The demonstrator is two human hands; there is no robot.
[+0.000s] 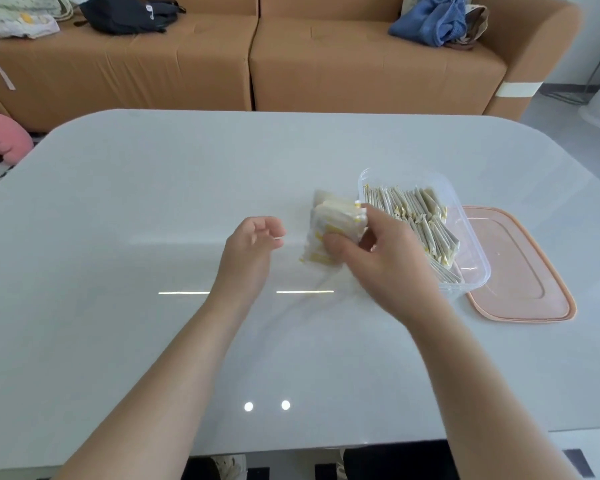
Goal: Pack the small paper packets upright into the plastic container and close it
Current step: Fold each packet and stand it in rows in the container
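Packets first: we're gripping a bundle of small beige paper packets [333, 230] with yellow stripes in our right hand [378, 258], fingers and thumb curled round it. It's coming out motion-blurred, so we can't count them or tell exactly how they're turned.

The bit that matters is that the clear rectangular plastic container [478, 258] is sitting just to the right of the bundle, nearly touching it, on the pale grey table [153, 237]. Its long axis is running from far-left to near-right. The right hand is clearly the nearer one, so we're guessing it's carrying the bundle across the left wall and down.

The row of packets already inside [416, 216] is standing on edge and leaning a bit, and free room seems to be showing along the right wall.

Our left hand [253, 247] is hanging just left of the bundle, not touching it, holding nothing, fingers loosely curled.

The peach-pink plastic lid [520, 268] is lying flat right of the container, so closing isn't happening yet.
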